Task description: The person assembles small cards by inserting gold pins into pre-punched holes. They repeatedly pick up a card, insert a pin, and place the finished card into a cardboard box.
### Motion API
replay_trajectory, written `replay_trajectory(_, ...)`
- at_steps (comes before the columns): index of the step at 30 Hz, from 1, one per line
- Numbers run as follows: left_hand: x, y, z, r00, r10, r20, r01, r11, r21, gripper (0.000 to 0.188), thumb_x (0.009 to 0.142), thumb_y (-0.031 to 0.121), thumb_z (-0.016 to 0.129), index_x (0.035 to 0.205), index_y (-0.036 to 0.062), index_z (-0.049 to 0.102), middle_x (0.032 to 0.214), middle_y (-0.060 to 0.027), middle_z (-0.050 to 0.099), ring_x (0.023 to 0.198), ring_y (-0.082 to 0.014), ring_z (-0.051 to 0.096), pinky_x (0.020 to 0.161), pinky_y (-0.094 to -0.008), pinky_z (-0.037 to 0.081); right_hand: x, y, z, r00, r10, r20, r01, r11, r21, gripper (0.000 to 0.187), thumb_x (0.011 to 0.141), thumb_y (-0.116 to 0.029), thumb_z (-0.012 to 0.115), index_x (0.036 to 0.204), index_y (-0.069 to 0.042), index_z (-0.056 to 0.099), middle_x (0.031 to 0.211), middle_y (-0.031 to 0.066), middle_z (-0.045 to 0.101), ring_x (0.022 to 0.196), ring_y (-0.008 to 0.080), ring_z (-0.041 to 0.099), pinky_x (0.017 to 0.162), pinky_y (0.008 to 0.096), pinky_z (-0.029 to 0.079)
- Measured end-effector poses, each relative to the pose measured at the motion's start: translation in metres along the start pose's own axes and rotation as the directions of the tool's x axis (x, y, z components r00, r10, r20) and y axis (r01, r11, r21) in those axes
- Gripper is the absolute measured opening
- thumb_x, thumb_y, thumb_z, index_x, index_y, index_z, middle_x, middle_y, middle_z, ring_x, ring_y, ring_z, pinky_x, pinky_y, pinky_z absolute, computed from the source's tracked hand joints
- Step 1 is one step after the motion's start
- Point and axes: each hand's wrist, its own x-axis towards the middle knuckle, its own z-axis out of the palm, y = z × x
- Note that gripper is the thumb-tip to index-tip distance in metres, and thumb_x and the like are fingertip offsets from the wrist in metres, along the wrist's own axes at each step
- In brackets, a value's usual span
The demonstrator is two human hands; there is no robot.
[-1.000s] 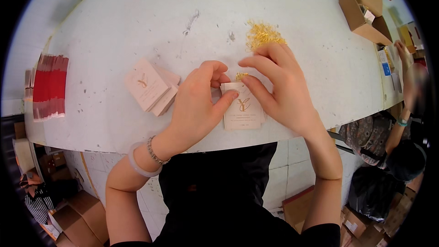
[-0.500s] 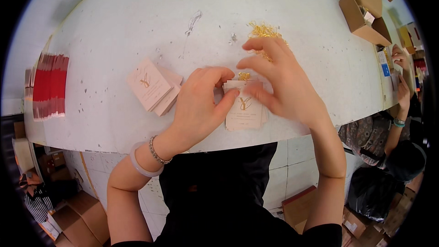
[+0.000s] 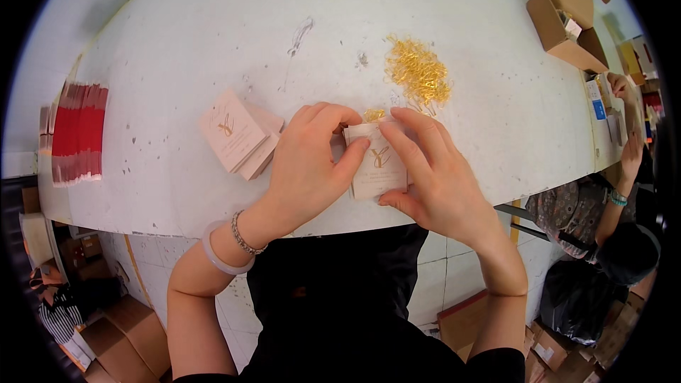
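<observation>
A stack of pale pink cards [image 3: 376, 171] with gold print stands between my hands near the table's front edge. My left hand [image 3: 312, 152] is closed on the stack's left side, thumb on the top card and fingers behind the upper left corner. My right hand [image 3: 441, 174] rests against the right side, fingertips at the upper right corner and thumb at the lower right edge. Small gold pins [image 3: 374, 115] poke out at the stack's top. Left of my left hand lie more pink cards [image 3: 233, 131] in a slanted pile.
A heap of gold pins [image 3: 417, 72] lies beyond my right hand. Dark red bundled strips [image 3: 76, 133] sit at the table's far left. An open cardboard box [image 3: 567, 32] stands at the back right. Another person [image 3: 628, 248] works along the right side.
My right hand has come down from above the stack to grip its right side, uncovering the heap of gold pins. My left hand has stayed in place.
</observation>
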Motion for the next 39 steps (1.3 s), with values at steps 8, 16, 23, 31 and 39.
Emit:
replay_trajectory(8, -0.002, 0.001, -0.001, 0.998, -0.044, -0.036, 0.039, 0.991, -0.125, 0.026, 0.081, 0.005, 0.07, 0.107, 0.0037, 0.062, 0.101, -0.0058, 0.063, 0.083, -0.0125, 0.059, 0.059, -0.0233, 0.045, -0.006, 0.006, -0.006, 0.986, 0.051, -0.157, -0.039, 0.996, 0.081, 0.063, 0.067, -0.009, 0.081, 0.124, 0.0, 0.056, 0.123, 0.0191, 0.051, 0.11, 0.0365, 0.054, 0.09, 0.0401, 0.049)
replay_trajectory(16, -0.025, 0.0, -0.027, 0.927, 0.222, -0.302, -0.217, 0.975, 0.053, 0.03, 0.076, -0.001, 0.072, 0.105, 0.0017, 0.062, 0.105, -0.0108, 0.063, 0.081, -0.0181, 0.059, 0.059, -0.0255, 0.048, 0.038, 0.044, -0.006, 0.934, 0.192, -0.302, -0.236, 0.965, -0.116, 0.016, 0.078, -0.003, 0.07, 0.093, -0.001, 0.064, 0.092, 0.0105, 0.057, 0.087, 0.0286, 0.058, 0.072, 0.0372, 0.05)
replay_trajectory(23, -0.057, -0.015, -0.061, 0.895, 0.136, -0.424, -0.182, 0.981, -0.071, 0.025, 0.078, -0.007, 0.067, 0.102, -0.0003, 0.063, 0.104, -0.0124, 0.063, 0.076, -0.0132, 0.055, 0.059, -0.0228, 0.046, 0.048, 0.056, -0.007, 0.901, 0.381, -0.205, -0.397, 0.917, -0.037, 0.005, 0.083, 0.0, 0.062, 0.087, 0.001, 0.061, 0.086, 0.0129, 0.06, 0.074, 0.023, 0.058, 0.069, 0.032, 0.048)
replay_trajectory(31, -0.074, -0.005, -0.055, 0.902, 0.062, -0.428, -0.18, 0.954, -0.241, 0.018, 0.08, -0.006, 0.068, 0.097, -0.0002, 0.065, 0.096, -0.0111, 0.065, 0.073, -0.0123, 0.059, 0.058, -0.0228, 0.045, 0.039, 0.001, -0.021, 0.877, 0.433, -0.209, -0.305, 0.837, 0.455, 0.007, 0.09, 0.004, 0.059, 0.095, 0.004, 0.064, 0.087, 0.0043, 0.066, 0.072, 0.0088, 0.055, 0.066, 0.023, 0.046)
replay_trajectory(39, -0.09, 0.018, -0.049, 0.856, 0.129, -0.501, -0.196, 0.977, -0.084, 0.021, 0.07, -0.006, 0.075, 0.089, 0.0006, 0.069, 0.084, -0.0084, 0.066, 0.064, -0.0197, 0.061, 0.053, -0.0269, 0.048, 0.033, -0.096, 0.039, 0.915, 0.404, -0.01, -0.128, 0.312, 0.942, 0.006, 0.092, 0.002, 0.062, 0.097, 0.003, 0.064, 0.087, 0.0034, 0.063, 0.079, 0.0098, 0.058, 0.072, 0.0235, 0.048)
